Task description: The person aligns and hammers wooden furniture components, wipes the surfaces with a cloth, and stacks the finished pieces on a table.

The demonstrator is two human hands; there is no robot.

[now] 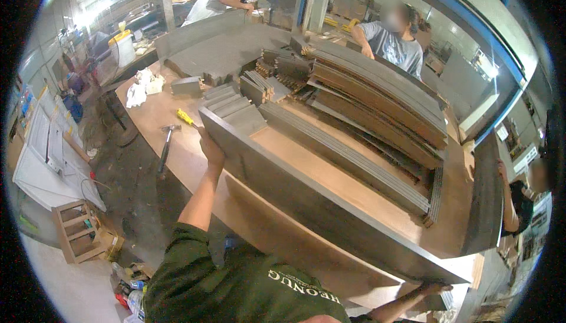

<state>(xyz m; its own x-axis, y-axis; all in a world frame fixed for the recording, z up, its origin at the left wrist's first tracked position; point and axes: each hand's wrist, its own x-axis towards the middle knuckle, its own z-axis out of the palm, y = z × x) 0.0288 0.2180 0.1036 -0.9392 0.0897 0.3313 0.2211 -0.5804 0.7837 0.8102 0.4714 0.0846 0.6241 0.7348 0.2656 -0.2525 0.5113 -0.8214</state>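
Pinching long gray board near ends with left hand and right hand. Likely stiff, heavy. Hold both ends.

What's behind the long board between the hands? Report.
Beyond the board: tabletop, grey strips, stacked panels. Its far face, and anything right against it, is covered.

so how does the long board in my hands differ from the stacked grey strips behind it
The long board is one wide piece; the grey strips are several, narrower. The left hand and right hand hold the long board; the grey strips lie untouched. Both are long and greyish.
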